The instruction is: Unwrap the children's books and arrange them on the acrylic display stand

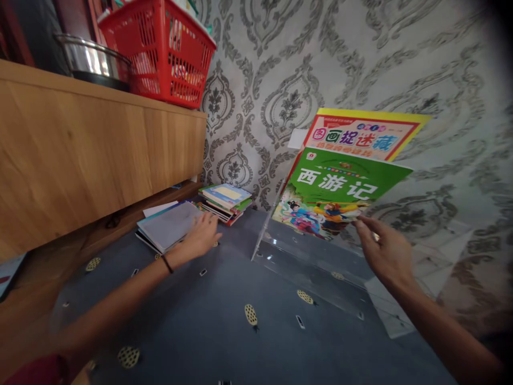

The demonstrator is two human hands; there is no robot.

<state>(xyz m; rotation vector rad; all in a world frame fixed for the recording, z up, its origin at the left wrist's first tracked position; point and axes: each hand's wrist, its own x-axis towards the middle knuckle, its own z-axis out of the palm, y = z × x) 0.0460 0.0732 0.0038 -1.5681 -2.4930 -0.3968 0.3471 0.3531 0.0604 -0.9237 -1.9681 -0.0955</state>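
Note:
My right hand [387, 248] pinches a green picture book [340, 184] by its lower right corner, the cover facing me. Behind it stands a yellow-and-red book [360, 133], partly covered by the green one. Both are at a clear plastic book rack [276, 248]; whether the green book rests in it I cannot tell. My left hand [202, 233], with a dark band at the wrist, reaches out with fingers extended at the right edge of a pile topped by a grey-covered book [170, 224]. Whether its fingertips touch the pile is unclear.
A second stack of books [228, 198] lies by the patterned wall [276, 64]. Dark grey cloth with pineapple prints [208, 321] covers the table. On the wooden cabinet [100, 149] at left stand a red plastic basket [160, 53] and a steel pot [94, 59].

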